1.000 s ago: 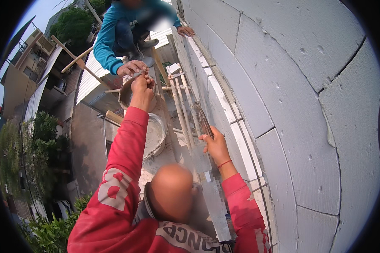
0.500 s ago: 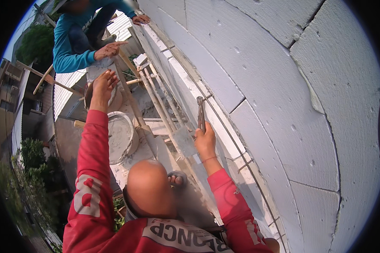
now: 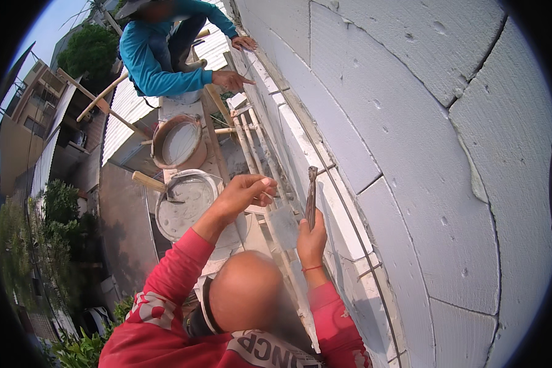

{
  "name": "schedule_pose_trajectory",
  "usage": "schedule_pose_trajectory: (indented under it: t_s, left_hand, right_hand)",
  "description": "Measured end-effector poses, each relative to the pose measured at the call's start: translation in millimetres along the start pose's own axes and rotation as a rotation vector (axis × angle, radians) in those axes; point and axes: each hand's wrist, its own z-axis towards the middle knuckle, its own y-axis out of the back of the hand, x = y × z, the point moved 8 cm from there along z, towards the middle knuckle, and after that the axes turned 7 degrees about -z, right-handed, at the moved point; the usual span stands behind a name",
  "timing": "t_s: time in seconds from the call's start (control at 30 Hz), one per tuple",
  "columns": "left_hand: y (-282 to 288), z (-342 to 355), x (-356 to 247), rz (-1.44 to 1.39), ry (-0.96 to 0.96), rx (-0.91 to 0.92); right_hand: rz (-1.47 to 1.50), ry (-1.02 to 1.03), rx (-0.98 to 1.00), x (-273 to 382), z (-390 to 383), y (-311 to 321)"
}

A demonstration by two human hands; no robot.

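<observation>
My right hand (image 3: 311, 242) is shut on a dark metal hand tool (image 3: 311, 195), held upright against the ledge of the grey block wall (image 3: 411, 122). My left hand (image 3: 244, 195) hovers just left of the tool with fingertips pinched together; whether anything small sits between them is too fine to tell. Both red sleeves rise from the lower edge. A flat grey trowel blade (image 3: 283, 226) lies between my two hands. A thin wire (image 3: 343, 202) runs along the wall beside the tool.
A co-worker in a blue shirt (image 3: 156, 55) crouches at the top, one hand (image 3: 230, 80) pointing, the other (image 3: 245, 43) on the wall. Two round mortar buckets (image 3: 178, 141) (image 3: 184, 199) and bamboo poles (image 3: 251, 141) stand on the narrow scaffold. Rooftops and trees lie far below, left.
My left hand has drawn back from the co-worker's hand and come down next to the tool. My right hand stays on the tool at the wall.
</observation>
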Motion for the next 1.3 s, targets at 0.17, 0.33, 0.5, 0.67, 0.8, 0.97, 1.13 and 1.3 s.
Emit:
schedule_pose_trajectory:
  t_s: [0.17,0.33,0.5,0.67,0.8,0.97,1.13,1.3]
  left_hand:
    - [-47.9,-5.0,83.9,-0.143,0.135,-0.025]
    - [-21.4,-12.1,132.7,-0.305,0.195,-0.181]
    - [19.8,-40.1,150.3,0.075,0.198,-0.314]
    - [0.6,-43.6,147.9,-0.625,0.164,-0.307]
    - [1.6,-6.2,109.5,-0.725,-0.004,-0.369]
    - [20.6,8.3,77.5,-0.48,-0.115,-0.349]
    - [18.5,-36.4,124.4,-0.465,0.038,-0.187]
    - [18.0,-83.6,190.7,0.207,0.215,-0.085]
  right_hand:
    - [0.08,0.07,0.14,8.9,-49.8,-47.0]
    - [0.009,-0.028,0.483,-11.8,-79.2,-89.5]
    - [0.011,0.15,0.716,-10.6,-65.8,-69.9]
    - [-0.056,0.094,0.827,-4.9,-59.4,-69.1]
    - [-0.03,-0.072,0.733,6.3,-52.1,-84.1]
    - [-0.141,0.258,0.435,41.8,-9.3,-93.6]
    - [-0.052,0.257,0.444,37.0,37.1,-117.1]
    - [-0.167,0.246,0.462,50.9,76.8,-150.5]
